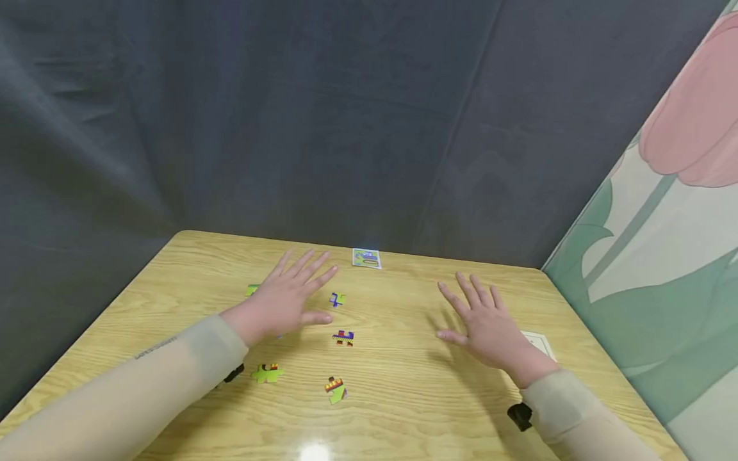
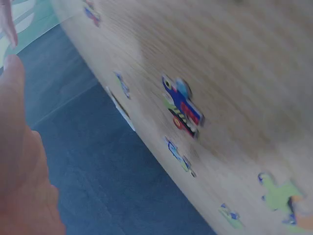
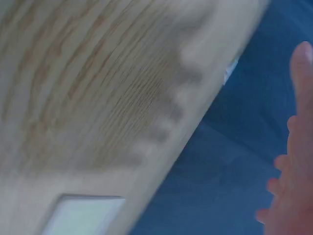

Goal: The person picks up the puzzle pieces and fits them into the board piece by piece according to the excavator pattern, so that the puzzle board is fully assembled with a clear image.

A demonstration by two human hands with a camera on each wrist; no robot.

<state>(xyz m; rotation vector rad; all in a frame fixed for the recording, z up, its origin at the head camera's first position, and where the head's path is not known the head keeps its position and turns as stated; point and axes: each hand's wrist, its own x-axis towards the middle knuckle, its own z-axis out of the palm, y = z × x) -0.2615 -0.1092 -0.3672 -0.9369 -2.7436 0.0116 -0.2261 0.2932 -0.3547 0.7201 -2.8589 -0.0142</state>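
Note:
My left hand [image 1: 279, 301] hovers over the left half of the table, fingers straight and spread, holding nothing. Several jigsaw pieces lie apart around and below it: a blue and red piece [image 1: 343, 337], a green piece with a red-yellow strip [image 1: 336, 390], another green piece [image 1: 268, 373], and a small blue-green one [image 1: 337, 299]. The left wrist view shows a blue vehicle piece [image 2: 182, 106] flat on the wood. My right hand [image 1: 490, 326] is raised above the right half, fingers also spread, with nothing in it. Behind that wrist, a white rectangular item [image 1: 539, 344] is partly hidden.
A small picture card [image 1: 366, 258] with a vehicle drawing lies at the back edge of the wooden table [image 1: 398, 397]. A dark curtain [image 1: 346, 128] hangs behind. On the right stands a panel with a tulip print [image 1: 686, 134].

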